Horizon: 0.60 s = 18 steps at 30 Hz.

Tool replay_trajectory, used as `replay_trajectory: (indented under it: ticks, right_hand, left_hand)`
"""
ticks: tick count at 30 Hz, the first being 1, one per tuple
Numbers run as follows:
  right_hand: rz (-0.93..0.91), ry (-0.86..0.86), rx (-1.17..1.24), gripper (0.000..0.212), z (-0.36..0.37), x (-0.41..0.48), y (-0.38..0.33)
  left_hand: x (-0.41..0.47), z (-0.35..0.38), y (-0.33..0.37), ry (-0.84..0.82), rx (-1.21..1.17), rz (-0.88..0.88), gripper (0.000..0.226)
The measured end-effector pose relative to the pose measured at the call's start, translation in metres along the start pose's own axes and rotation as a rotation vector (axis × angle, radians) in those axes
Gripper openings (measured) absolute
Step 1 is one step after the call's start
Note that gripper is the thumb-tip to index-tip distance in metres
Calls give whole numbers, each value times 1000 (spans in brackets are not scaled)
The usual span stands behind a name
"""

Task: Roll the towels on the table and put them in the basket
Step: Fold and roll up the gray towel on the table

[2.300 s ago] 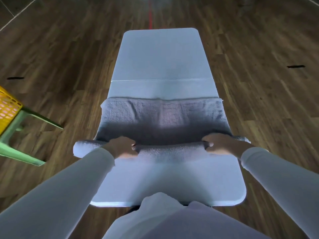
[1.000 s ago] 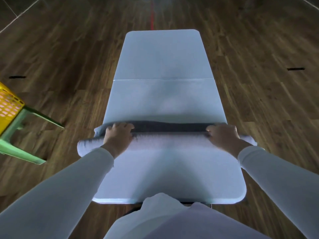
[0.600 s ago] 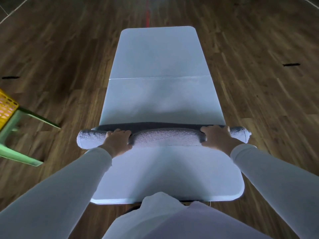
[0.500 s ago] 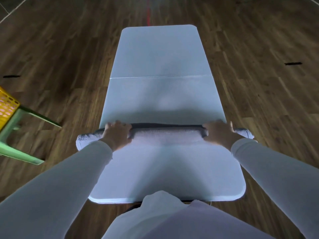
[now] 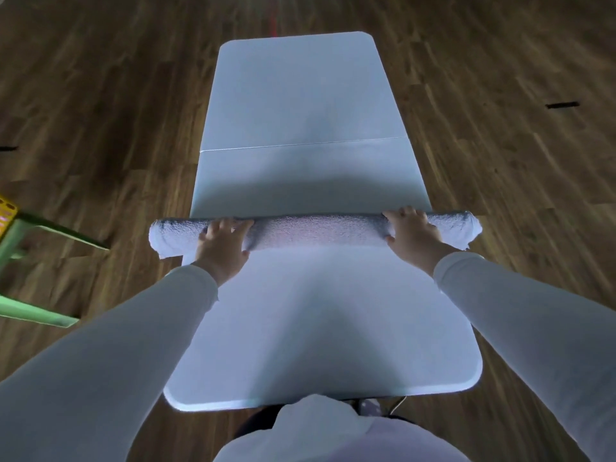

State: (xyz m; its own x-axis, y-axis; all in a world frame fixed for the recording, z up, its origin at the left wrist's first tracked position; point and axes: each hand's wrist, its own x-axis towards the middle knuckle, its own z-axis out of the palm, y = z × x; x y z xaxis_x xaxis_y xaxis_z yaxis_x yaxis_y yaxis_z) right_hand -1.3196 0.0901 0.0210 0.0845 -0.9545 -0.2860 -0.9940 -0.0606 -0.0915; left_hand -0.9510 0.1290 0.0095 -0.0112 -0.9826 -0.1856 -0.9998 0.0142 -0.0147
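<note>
Towel (image 5: 316, 230) rolled further since earlier, flat part gone; left hand (image 5: 221, 250), right hand (image 5: 411, 238): fingers (image 5: 230, 225) curled over roll, gripping it.

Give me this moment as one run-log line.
towel: fully rolled, lying across table | left hand: grips roll | right hand: grips roll | basket: left edge of view, off table | next: likely lift to basket

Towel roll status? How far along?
Done: the towel is rolled into one tube across the table; no flat tail shows. In hand: left hand and right hand each hold the roll near an end. Left: it has not gone into the yellow basket, barely in view at the left edge on a green stool.
</note>
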Motion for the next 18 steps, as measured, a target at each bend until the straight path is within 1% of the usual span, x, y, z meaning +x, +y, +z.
replay_trajectory:
  ticks: [3,6,9,12,18]
  right_hand:
    - [-42,-45,61,59,1,19,3]
    - [-112,-53,106,64,3,38,9]
    - [-116,-90,136,65,0,48,14]
    - [-132,-177,118,62,-3,50,14]
    - [-185,-280,85,61,-5,40,16]
  left_hand:
    - [24,-4,-12,-70,-61,27,60]
    - [45,-8,-21,-147,-119,94,57]
    - [58,-9,-22,-172,-114,141,55]
    - [63,-8,-25,-200,-122,149,53]
    - [40,-12,-19,-240,-151,182,50]
